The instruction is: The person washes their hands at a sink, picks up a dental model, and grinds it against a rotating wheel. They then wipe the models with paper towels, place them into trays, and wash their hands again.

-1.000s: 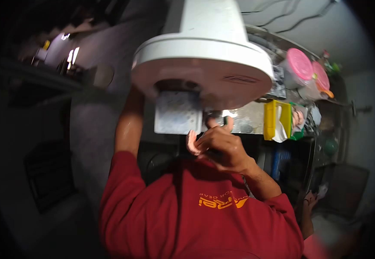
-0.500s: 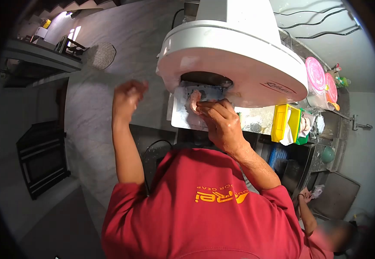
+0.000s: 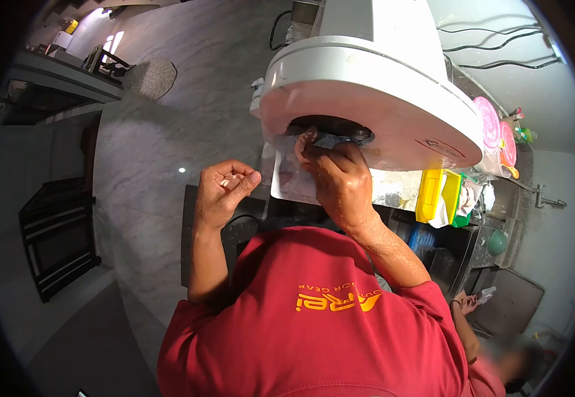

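Observation:
My right hand (image 3: 343, 182) is closed, pinching a pale pink curved piece (image 3: 304, 145) between thumb and fingers. The piece stands at the dark oval opening (image 3: 330, 126) in the front of a white rounded machine (image 3: 373, 99); whether it touches anything inside is hidden. Below the opening juts a pale flat tray (image 3: 287, 185), partly covered by my right hand. My left hand (image 3: 226, 192) hangs in the air left of the tray, fingers curled in and thumb toward the index finger. What lies within its fingers, if anything, cannot be made out.
Right of the machine stand a yellow bin (image 3: 429, 195) and a green bin (image 3: 462, 215) with pale items. Pink-lidded containers (image 3: 488, 122) are behind them. At lower right another person's hand (image 3: 466, 303) holds a small clear item. A woven round mat (image 3: 154, 78) lies on the floor.
My right hand has moved the pink piece up to the machine's opening. My left hand has come down and right, closer to the tray, and its fingers are curled. The view has shifted slightly.

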The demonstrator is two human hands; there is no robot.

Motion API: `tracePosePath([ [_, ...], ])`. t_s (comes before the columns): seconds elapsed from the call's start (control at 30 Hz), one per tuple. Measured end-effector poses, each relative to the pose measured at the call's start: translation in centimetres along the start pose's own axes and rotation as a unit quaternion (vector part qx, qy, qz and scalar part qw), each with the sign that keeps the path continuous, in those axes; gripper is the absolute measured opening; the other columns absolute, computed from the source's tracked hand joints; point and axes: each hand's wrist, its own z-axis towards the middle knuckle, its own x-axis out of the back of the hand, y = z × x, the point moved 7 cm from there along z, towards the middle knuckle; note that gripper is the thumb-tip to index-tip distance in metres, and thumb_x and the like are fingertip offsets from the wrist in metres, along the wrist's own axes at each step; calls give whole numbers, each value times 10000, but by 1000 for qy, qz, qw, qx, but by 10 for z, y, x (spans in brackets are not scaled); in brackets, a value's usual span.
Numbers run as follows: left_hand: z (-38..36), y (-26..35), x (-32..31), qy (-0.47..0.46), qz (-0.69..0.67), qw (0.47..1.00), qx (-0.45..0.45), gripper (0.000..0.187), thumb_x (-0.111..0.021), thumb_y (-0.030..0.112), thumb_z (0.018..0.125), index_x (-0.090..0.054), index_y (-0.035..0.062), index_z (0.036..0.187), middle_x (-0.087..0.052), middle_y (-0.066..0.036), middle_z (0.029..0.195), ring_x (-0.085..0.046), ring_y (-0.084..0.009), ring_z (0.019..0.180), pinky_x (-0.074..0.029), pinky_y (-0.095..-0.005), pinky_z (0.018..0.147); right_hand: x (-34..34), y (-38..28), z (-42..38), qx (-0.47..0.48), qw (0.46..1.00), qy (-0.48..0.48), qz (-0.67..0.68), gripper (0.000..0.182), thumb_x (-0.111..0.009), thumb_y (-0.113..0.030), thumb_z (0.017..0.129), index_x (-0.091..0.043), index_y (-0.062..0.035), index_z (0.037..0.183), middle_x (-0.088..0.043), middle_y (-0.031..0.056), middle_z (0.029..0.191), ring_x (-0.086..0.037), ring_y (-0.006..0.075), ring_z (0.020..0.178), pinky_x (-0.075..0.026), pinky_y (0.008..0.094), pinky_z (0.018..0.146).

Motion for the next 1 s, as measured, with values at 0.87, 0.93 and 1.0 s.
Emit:
tracePosePath([
  [0.87,16,18,-21,-1,69,992,-105,138,-818,108,885,-758,-7,834,-586,24,641,-473,-20,568,-329,-232,501,-4,-1,0,-87,993,59,62,314,-842,7,745,-744,-52,1037,-752,108,934,-716,261,807,-570,349,721],
  [0.93,12,31,-30,-5,125,986,-109,97,-787,30,866,-781,-24,946,-666,-62,761,-609,-91,651,-443,-241,575,-2,-3,-6,-153,977,27,148,266,-836,0,799,-722,-11,1039,-758,116,937,-743,223,836,-583,320,751],
  [1.0,8,48,-39,1,149,974,-168,149,-789,20,848,-780,-26,989,-689,-80,805,-649,-116,708,-485,-254,610,-12,5,-19,-259,916,51,301,212,-819,-9,833,-706,24,1010,-761,138,922,-758,217,859,-597,319,739],
])
